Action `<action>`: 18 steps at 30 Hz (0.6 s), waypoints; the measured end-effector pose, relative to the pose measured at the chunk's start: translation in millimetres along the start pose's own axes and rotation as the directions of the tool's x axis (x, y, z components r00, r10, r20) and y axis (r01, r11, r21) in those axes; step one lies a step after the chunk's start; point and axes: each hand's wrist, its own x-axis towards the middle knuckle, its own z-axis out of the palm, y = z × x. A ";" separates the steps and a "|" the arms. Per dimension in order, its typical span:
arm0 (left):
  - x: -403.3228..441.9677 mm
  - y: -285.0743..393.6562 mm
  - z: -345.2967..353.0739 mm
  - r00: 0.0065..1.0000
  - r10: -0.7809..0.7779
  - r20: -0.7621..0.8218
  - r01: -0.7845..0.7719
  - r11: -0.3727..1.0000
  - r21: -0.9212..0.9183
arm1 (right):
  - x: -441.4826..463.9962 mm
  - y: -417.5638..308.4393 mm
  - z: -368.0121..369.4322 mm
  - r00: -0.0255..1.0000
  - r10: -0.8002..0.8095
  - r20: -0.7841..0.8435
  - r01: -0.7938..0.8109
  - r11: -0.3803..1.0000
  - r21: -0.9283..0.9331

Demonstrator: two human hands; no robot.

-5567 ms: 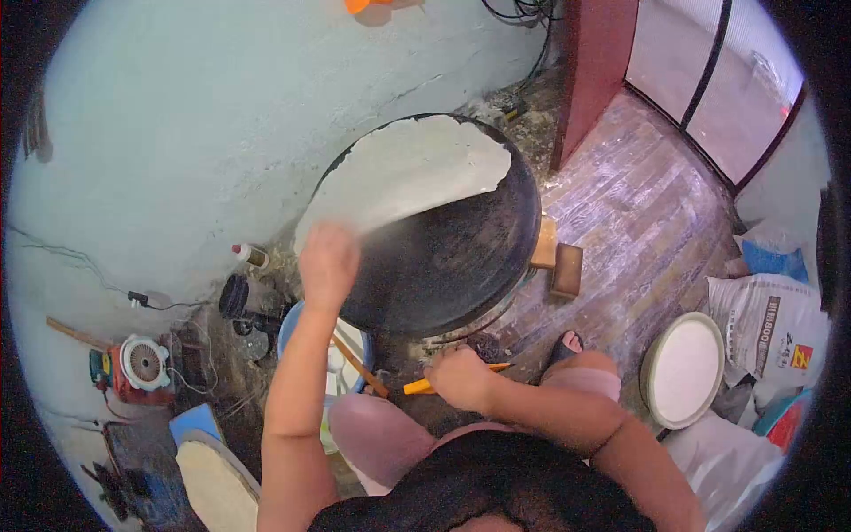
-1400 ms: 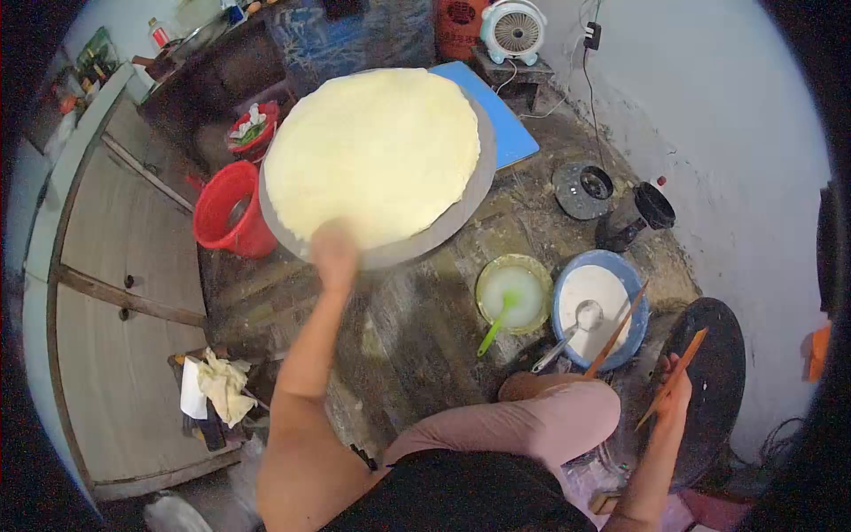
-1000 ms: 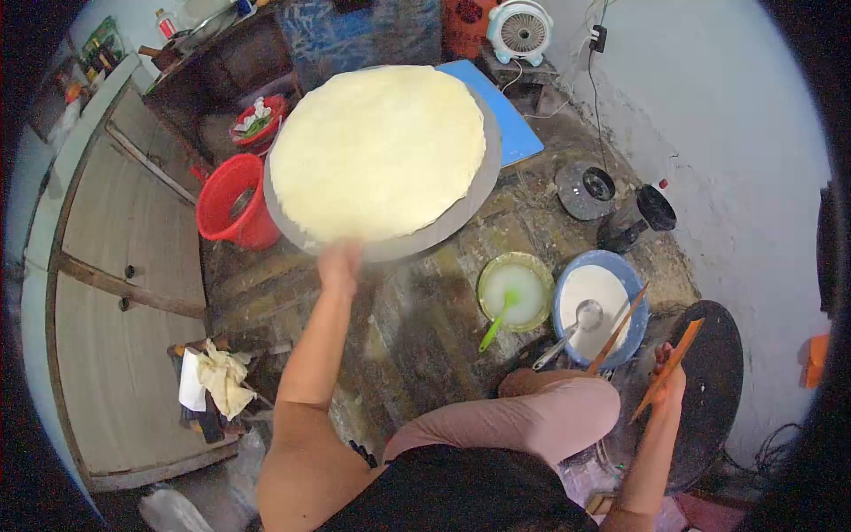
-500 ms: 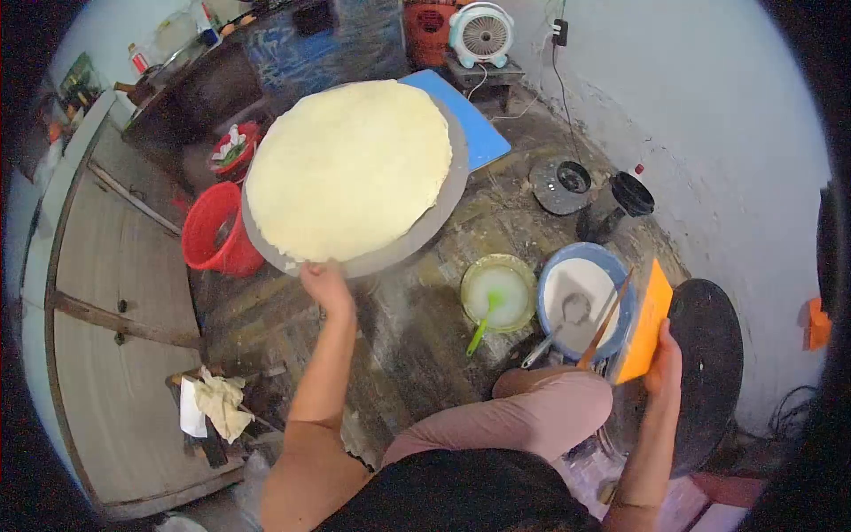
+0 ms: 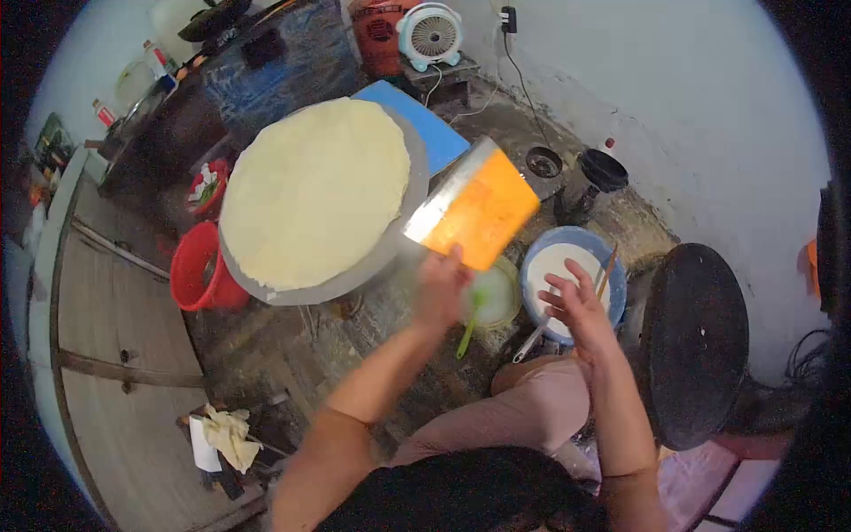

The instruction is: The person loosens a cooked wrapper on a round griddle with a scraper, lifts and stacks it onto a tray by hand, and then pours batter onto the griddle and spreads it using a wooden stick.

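Note:
My left hand (image 5: 441,288) is closed on the lower edge of an orange scraper (image 5: 483,208) with a shiny metal blade. My right hand (image 5: 576,306) is raised with its fingers apart, holding nothing, over a blue basin (image 5: 618,306) of white batter. Left of the scraper, a large pale round flatbread (image 5: 319,191) lies on a round grey board (image 5: 341,282). A ladle and a wooden stick rest in the basin. To my right is the round black griddle (image 5: 700,346), its surface bare.
A bowl (image 5: 510,297) with a green brush stands left of the basin. A red bucket (image 5: 191,270) is beside the board, with a blue panel (image 5: 425,129) behind it. A fan (image 5: 432,37) and black containers stand near the wall. Cabinets (image 5: 115,328) line the left side.
The orange scraper has passed from my right hand to my left. My left hand has left the flatbread's edge and moved right. My right hand has opened. The view has shifted.

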 end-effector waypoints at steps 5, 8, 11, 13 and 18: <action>137.1 32.4 -78.7 0.954 0.121 -0.275 -0.140 0.989 -0.051 | -7.3 32.1 -92.1 0.972 0.193 -0.134 -0.193 0.981 0.017; 174.4 49.7 -107.7 0.950 0.135 -0.282 -0.150 0.988 -0.033 | -20.5 55.7 -116.9 0.950 0.236 -0.204 -0.233 0.972 0.038; 184.6 52.8 -127.9 0.958 0.098 -0.271 -0.096 0.995 0.023 | -28.1 83.2 -132.3 0.902 0.307 -0.305 -0.299 0.951 0.074; 187.1 46.7 -146.7 0.971 0.184 -0.152 -0.127 0.937 0.326 | -30.9 108.8 -144.6 0.885 0.284 -0.369 -0.292 0.956 0.036; 134.1 56.0 -108.1 0.952 -0.023 -0.304 -0.004 0.996 -0.087 | -16.4 206.1 -177.8 0.855 0.058 -0.515 -0.307 0.858 -0.412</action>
